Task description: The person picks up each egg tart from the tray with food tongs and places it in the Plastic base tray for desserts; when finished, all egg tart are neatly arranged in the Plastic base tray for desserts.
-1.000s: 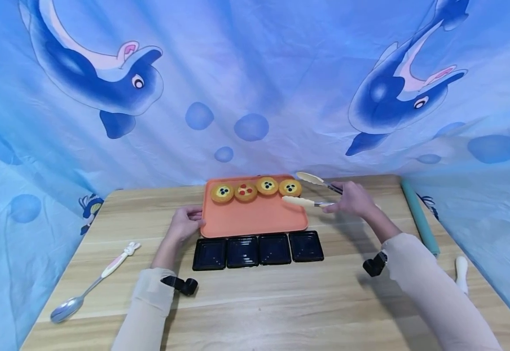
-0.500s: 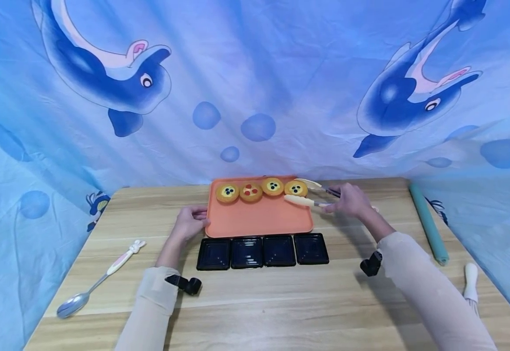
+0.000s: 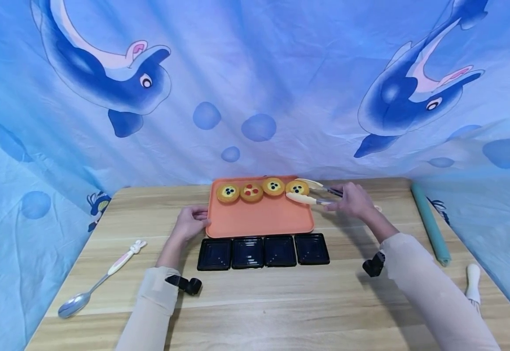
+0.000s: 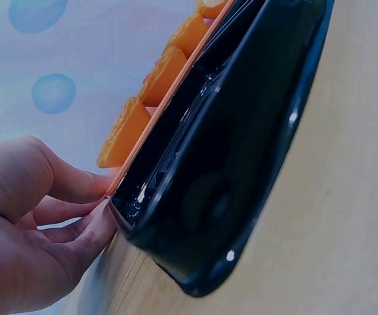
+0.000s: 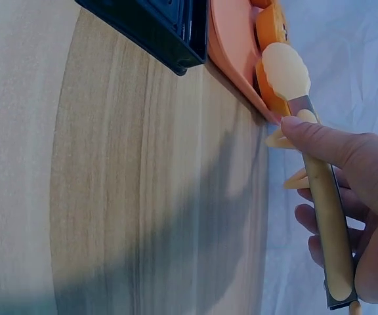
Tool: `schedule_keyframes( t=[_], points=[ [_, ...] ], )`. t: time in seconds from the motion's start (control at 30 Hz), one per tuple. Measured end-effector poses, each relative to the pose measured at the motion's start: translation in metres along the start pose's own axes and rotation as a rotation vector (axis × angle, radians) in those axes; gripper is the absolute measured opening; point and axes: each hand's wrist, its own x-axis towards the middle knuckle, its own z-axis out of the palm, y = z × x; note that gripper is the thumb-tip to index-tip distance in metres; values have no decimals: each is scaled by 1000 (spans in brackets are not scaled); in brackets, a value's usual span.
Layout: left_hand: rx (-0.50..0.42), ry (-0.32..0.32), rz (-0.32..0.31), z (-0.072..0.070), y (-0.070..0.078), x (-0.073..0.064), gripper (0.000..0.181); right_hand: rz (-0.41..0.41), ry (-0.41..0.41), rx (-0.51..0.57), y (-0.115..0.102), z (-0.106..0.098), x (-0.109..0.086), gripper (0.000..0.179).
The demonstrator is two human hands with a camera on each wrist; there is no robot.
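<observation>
In the head view my left hand grips the left edge of an orange tray, thumb on one side and fingers on the other in the left wrist view. My right hand holds a pair of food tongs with cream tips. The tong arms are spread, one tip on either side of the rightmost egg tart, which has dark berry dots. To its left lie another dark-dotted tart, a red-dotted tart and one more dark-dotted tart, in a row along the tray's back.
Several square black dishes stand in a row along the tray's front edge. A spoon with a rabbit handle lies at left. At right are a rolled green mat and a white-handled whisk. A dolphin-print curtain hangs behind the table.
The tongs have moved in over the rightmost tart, their tips now flanking it. My left hand stays at the tray edge. The head view has shifted slightly.
</observation>
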Motion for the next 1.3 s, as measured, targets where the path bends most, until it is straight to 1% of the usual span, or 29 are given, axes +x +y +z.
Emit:
schedule_keyframes(
  t=[0.23,0.47,0.6,0.73,0.9,1.03,1.17,1.3],
  points=[
    [-14,-2,1,1,-1,-2,41,-12,6,-10,-1,-7,-6,78],
    [-24,-2,-11,2,-3,-4,42,-47,19,-30,-6,-20,-24,82],
    [-21,-3,-21,1,-3,-4,42,-76,41,-24,-9,-25,-40,80],
    [-18,-5,-26,-1,-1,-4,43,-105,63,0,-11,-27,-61,76],
    [-12,-11,-22,-1,1,-3,43,-144,87,28,-12,-29,-87,73],
    [-13,-9,-16,-1,1,-3,42,-177,89,50,-12,-31,-105,71],
    [-23,-11,-12,0,0,-3,42,-183,89,49,-11,-32,-123,70],
    [-31,-11,-5,0,0,-4,41,-166,85,48,-11,-30,-138,69]
  ],
)
